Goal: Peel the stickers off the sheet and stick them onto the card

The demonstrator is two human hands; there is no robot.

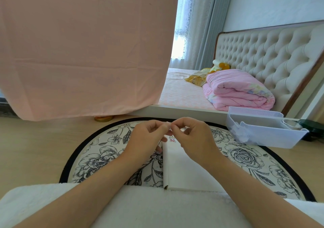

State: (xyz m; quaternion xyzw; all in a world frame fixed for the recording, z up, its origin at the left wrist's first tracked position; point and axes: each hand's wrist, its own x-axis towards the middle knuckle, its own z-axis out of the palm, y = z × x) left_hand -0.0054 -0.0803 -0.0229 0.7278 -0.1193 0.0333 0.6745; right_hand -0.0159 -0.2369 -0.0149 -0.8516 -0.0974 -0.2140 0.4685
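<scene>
A white card (pixel 180 168) lies on the round flower-print mat (pixel 98 150) in front of me, with one small colourful sticker (pixel 172 139) stuck near its far left corner. Both hands are raised just above the card's far end. My left hand (pixel 149 136) and my right hand (pixel 191 136) pinch a tiny pale sticker piece (pixel 168 124) between their fingertips, thumbs and forefingers touching. A bit of patterned sticker sheet (pixel 157 153) peeks out under my left wrist; most of it is hidden.
A clear plastic bin (pixel 263 129) holding white paper bits stands at the right on the wooden floor. A pink cloth (pixel 84 52) hangs at the left. A bed with a folded pink quilt (pixel 236 89) lies behind. A gold lid (pixel 103 118) rests under the cloth.
</scene>
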